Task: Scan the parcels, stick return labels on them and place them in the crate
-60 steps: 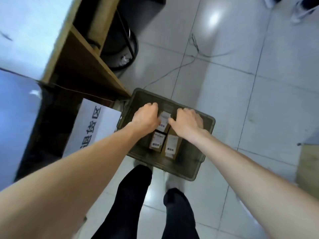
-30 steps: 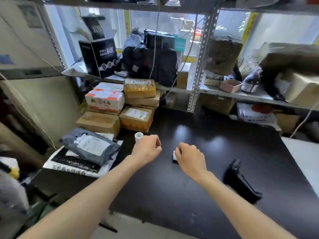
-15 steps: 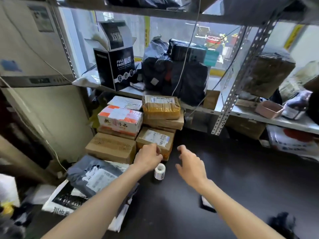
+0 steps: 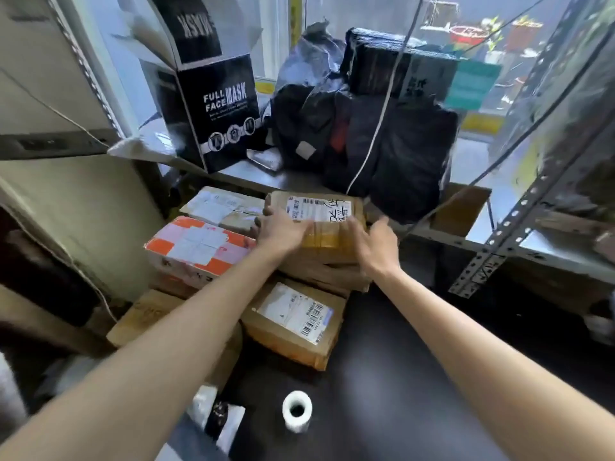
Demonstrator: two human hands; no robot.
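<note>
A brown parcel wrapped in yellow tape (image 4: 327,239), with a white barcode label on top, lies on top of a stack of parcels at the back of the black table (image 4: 399,367). My left hand (image 4: 283,229) grips its left end, fingers curled round the edge. My right hand (image 4: 372,242) touches its right end with fingers laid on it and the thumb raised apart. A white roll of labels (image 4: 297,410) stands on the table near me. Neither the crate nor the scanner is in view.
Beside the stack lie an orange-and-white parcel (image 4: 199,247), a brown labelled parcel (image 4: 293,322) and a plain brown box (image 4: 143,317). A black mask box (image 4: 216,104) and black bags (image 4: 382,144) fill the shelf behind. A perforated metal upright (image 4: 519,211) stands at the right.
I turned from the floor crate to the table, then leaned in. Both hands moved forward past the label roll and reached the top parcel of the stack.
</note>
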